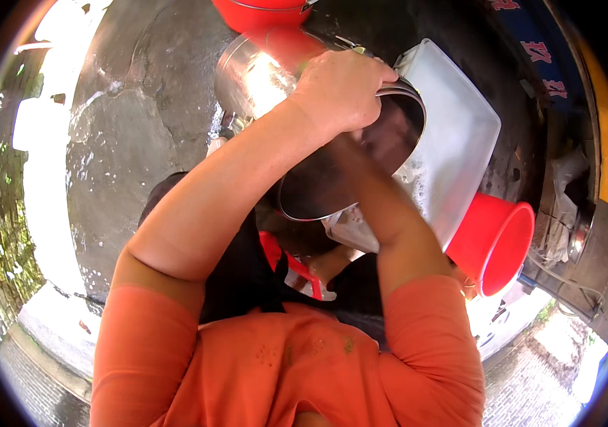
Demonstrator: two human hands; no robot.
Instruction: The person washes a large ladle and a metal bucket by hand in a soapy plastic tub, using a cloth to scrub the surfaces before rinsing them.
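Observation:
A large shiny stainless steel pot [309, 187] lies tilted on its side, with its open mouth facing me. My left hand [341, 91] grips its upper rim, fingers curled over the edge. My right forearm [400, 213] reaches into the mouth; the right hand itself is blurred and mostly hidden inside, behind my left hand and wrist. The pot's rim overlaps a translucent white plastic tub [458, 117], which holds some suds.
A red bucket [266, 13] stands beyond the pot on the wet concrete floor [122, 128]. Another red bucket [488, 245], tipped towards me, is beside the tub. Part of a red plastic stool [298, 267] shows near my legs. A blue banner [533, 48] with writing hangs at right.

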